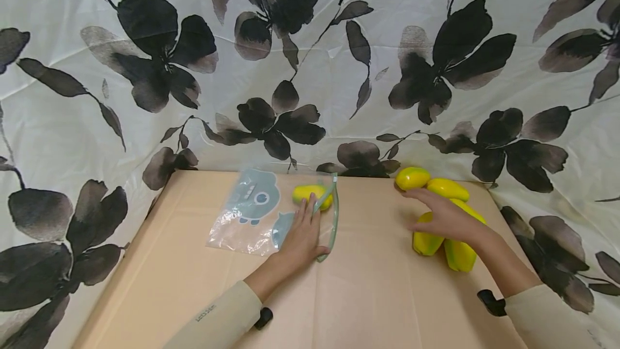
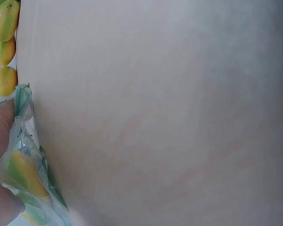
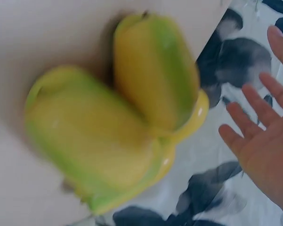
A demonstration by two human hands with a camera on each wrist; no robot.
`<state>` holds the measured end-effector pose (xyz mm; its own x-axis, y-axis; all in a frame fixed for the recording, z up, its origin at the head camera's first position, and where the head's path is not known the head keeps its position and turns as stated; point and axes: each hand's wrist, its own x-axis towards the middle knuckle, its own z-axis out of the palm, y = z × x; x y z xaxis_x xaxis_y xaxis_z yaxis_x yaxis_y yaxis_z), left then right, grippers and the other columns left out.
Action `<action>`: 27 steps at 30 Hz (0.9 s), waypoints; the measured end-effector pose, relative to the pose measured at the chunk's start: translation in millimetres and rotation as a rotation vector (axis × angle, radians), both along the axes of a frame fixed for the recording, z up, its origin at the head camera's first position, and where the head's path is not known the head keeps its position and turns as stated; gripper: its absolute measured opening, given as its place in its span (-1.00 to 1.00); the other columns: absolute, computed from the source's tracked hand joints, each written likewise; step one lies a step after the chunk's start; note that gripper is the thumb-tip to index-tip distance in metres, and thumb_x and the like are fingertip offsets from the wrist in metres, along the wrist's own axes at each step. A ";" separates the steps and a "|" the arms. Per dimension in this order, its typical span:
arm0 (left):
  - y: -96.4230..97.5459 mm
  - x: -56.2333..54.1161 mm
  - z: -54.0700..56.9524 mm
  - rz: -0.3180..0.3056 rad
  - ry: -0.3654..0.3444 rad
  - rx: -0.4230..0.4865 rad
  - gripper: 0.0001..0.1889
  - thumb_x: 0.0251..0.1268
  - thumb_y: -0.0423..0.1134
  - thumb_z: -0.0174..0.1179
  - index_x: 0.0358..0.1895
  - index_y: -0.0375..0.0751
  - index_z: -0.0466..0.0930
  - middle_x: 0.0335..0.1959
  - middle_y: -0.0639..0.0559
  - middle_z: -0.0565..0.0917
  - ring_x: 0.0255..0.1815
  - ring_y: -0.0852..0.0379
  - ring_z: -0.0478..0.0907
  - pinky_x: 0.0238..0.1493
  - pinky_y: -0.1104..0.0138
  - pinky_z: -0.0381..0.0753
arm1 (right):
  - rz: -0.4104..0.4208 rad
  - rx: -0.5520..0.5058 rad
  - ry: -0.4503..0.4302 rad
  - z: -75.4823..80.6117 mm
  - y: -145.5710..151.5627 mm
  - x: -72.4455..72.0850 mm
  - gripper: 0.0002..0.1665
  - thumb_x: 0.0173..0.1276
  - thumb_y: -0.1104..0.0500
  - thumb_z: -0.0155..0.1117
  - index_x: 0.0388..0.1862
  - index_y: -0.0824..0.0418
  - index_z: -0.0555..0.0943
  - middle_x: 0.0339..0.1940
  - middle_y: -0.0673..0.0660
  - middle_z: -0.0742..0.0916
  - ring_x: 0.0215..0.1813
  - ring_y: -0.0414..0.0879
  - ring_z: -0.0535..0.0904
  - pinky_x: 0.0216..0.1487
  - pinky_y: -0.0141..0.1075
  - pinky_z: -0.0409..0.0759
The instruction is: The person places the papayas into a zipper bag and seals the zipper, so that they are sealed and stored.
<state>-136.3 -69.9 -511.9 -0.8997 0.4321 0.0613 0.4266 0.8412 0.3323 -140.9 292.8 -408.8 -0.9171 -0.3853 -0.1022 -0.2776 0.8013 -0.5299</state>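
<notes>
My left hand (image 1: 301, 236) lies over a clear zip bag (image 1: 227, 233) with blue cartoon prints, its fingers extended and its thumb at the mouth's near end. Inside the bag, close to the green-edged mouth, is a smooth oblong yellow fruit (image 1: 301, 193) with green streaks. The left wrist view shows the bagged fruit (image 2: 26, 174) through the plastic, beside the thumb. My right hand (image 1: 448, 217) hovers over a group of several similar yellow-green fruits (image 1: 460, 256). In the right wrist view its spread fingers (image 3: 256, 103) stand beside the fruits (image 3: 94, 136), holding nothing.
The bag and fruits lie on a tan cardboard surface (image 1: 368, 284). A white cloth with dark flowers (image 1: 339, 69) hangs behind it and along both sides. Two of the fruits, including an oval one (image 1: 411, 178), sit by the board's back edge.
</notes>
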 end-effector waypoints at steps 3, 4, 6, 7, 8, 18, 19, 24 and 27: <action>0.2 0.6 -0.1 0.000 0.003 -0.002 0.32 -0.05 0.17 0.57 0.63 -0.44 -0.05 0.71 -0.29 -0.32 0.72 -0.31 -0.24 0.64 -0.06 0.04 | 0.037 0.039 -0.027 -1.6 14.2 0.7 -0.08 0.20 -0.04 0.60 0.49 0.15 0.45 0.50 0.27 0.50 0.50 0.29 0.36 0.42 0.32 0.39; 0.2 0.7 -0.1 0.000 0.004 -0.003 0.32 -0.05 0.17 0.57 0.63 -0.44 -0.06 0.71 -0.29 -0.32 0.72 -0.31 -0.24 0.64 -0.06 0.03 | 0.048 0.057 -0.039 -2.1 18.0 0.7 -0.10 0.18 -0.02 0.61 0.47 0.13 0.46 0.50 0.28 0.50 0.50 0.31 0.36 0.42 0.32 0.39; 0.1 0.8 0.3 0.001 0.000 -0.003 0.33 -0.05 0.17 0.57 0.64 -0.43 -0.07 0.71 -0.28 -0.33 0.72 -0.31 -0.25 0.64 -0.06 0.02 | 0.080 0.087 -0.065 -2.4 23.8 0.8 -0.13 0.15 0.02 0.63 0.44 0.12 0.50 0.49 0.32 0.50 0.50 0.38 0.34 0.41 0.36 0.38; 0.0 0.8 0.2 0.000 0.002 -0.005 0.33 -0.05 0.17 0.57 0.64 -0.43 -0.07 0.71 -0.28 -0.33 0.72 -0.31 -0.25 0.64 -0.06 0.02 | 0.100 0.096 -0.074 -2.5 26.3 0.7 -0.13 0.13 0.03 0.64 0.42 0.13 0.52 0.48 0.35 0.49 0.50 0.42 0.34 0.39 0.38 0.38; -0.1 0.7 0.1 0.000 0.003 -0.006 0.32 -0.05 0.17 0.57 0.64 -0.43 -0.07 0.71 -0.28 -0.33 0.72 -0.31 -0.25 0.64 -0.06 0.02 | 0.108 0.105 -0.090 -2.5 28.2 0.7 -0.13 0.11 0.04 0.65 0.41 0.12 0.53 0.48 0.36 0.49 0.49 0.44 0.33 0.38 0.40 0.37; 1.2 -1.4 0.5 -0.002 0.000 -0.004 0.32 -0.05 0.16 0.57 0.64 -0.42 -0.07 0.71 -0.26 -0.35 0.72 -0.29 -0.27 0.64 -0.05 0.01 | 0.197 0.168 -0.146 -12.0 42.7 2.4 -0.09 0.10 0.20 0.61 0.46 0.20 0.48 0.55 0.44 0.37 0.47 0.56 0.27 0.33 0.46 0.35; 1.4 -1.4 0.5 -0.001 -0.002 -0.004 0.32 -0.04 0.16 0.57 0.64 -0.41 -0.07 0.71 -0.26 -0.35 0.72 -0.28 -0.28 0.65 -0.04 0.00 | 0.205 0.175 -0.145 -13.3 43.2 2.2 -0.08 0.09 0.23 0.60 0.47 0.20 0.47 0.55 0.45 0.37 0.46 0.57 0.28 0.33 0.46 0.36; 2.3 -1.6 -0.5 0.001 0.002 -0.009 0.31 -0.05 0.16 0.58 0.63 -0.42 -0.04 0.72 -0.27 -0.33 0.72 -0.29 -0.27 0.65 -0.04 0.00 | 0.222 0.220 -0.133 -19.6 44.2 0.3 -0.06 0.08 0.28 0.57 0.49 0.20 0.45 0.53 0.44 0.39 0.44 0.54 0.33 0.32 0.43 0.41; 2.4 -1.0 -0.5 0.001 0.003 -0.006 0.30 -0.04 0.16 0.58 0.63 -0.42 -0.02 0.72 -0.27 -0.32 0.72 -0.30 -0.26 0.64 -0.06 0.02 | 0.230 0.226 -0.113 -21.1 44.0 -0.9 -0.10 0.10 0.27 0.58 0.47 0.21 0.47 0.50 0.43 0.43 0.41 0.50 0.39 0.31 0.39 0.45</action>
